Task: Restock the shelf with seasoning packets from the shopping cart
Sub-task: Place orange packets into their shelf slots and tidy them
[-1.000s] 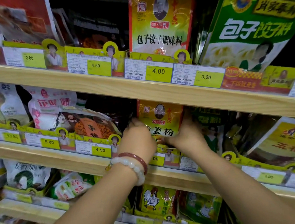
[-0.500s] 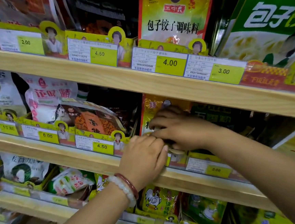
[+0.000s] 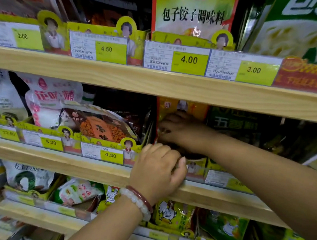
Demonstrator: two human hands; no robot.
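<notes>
Two hands (image 3: 170, 145) on yellow pkt (image 3: 181, 108)

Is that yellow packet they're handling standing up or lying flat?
Upright. The yellow packet rises behind the right hand in its middle-shelf slot; its lower part is hidden.

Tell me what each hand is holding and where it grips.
The right hand presses on the front of the yellow seasoning packet standing on the middle wooden shelf; the left hand curls at its bottom edge. Whether either truly grips cannot be told.
</notes>
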